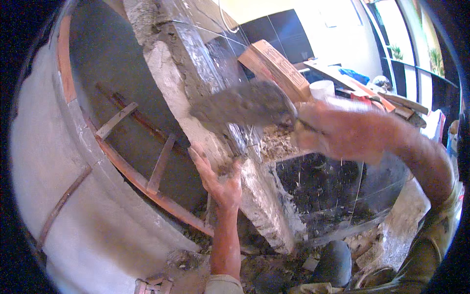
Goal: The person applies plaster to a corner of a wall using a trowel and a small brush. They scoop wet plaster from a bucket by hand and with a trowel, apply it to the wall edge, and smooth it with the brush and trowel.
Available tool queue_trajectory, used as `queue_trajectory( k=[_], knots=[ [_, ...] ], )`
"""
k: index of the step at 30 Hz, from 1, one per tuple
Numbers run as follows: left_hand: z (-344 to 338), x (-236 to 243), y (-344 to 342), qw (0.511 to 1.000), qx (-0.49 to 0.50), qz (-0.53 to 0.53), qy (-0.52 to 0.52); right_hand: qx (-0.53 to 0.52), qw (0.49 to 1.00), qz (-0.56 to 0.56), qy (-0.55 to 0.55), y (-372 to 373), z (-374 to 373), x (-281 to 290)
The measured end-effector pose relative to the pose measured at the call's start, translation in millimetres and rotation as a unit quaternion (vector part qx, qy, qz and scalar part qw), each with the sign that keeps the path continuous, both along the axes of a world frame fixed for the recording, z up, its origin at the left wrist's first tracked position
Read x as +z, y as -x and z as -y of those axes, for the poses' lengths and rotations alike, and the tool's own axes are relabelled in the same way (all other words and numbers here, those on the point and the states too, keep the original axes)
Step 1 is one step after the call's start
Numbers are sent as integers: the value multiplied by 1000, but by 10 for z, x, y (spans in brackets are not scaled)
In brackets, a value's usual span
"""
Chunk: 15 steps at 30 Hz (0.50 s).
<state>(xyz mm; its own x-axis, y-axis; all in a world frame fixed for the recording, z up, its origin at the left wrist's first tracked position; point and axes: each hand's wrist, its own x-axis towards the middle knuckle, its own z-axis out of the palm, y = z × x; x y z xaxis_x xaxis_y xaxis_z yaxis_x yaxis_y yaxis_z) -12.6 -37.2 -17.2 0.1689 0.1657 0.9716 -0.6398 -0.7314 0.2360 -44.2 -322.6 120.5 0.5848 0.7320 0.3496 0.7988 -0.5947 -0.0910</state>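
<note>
My right hand (333,132) holds a mortar-coated trowel (240,105), both blurred by motion; its blade is raised across the rough concrete edge of a tiled wall section (259,201). Below the blade, my left hand (215,181) rests at that edge with its fingers spread around some dark mortar (223,166). Just right of the blade's lower side is a patch of crumbly rubble (276,139).
A curved wooden frame (154,193) lines the dark recess at left, beside a plastered wall (54,147). Wood blocks (274,66), a white container (321,89) and boards lie behind my right hand. Black tiles (323,191) and debris (191,262) are below. Windows stand at right.
</note>
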Motion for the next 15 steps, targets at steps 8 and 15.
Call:
queue_trajectory(
  k=[8, 15],
  knots=[
    [-49, -45, -27, 999, 34, -10, -24, 44, 969, 220, -99, -219, -109, 172],
    [-102, -18, 2, 1000, 22, 5, -9, 200, 947, 238, -82, -279, 80, -95]
  ],
)
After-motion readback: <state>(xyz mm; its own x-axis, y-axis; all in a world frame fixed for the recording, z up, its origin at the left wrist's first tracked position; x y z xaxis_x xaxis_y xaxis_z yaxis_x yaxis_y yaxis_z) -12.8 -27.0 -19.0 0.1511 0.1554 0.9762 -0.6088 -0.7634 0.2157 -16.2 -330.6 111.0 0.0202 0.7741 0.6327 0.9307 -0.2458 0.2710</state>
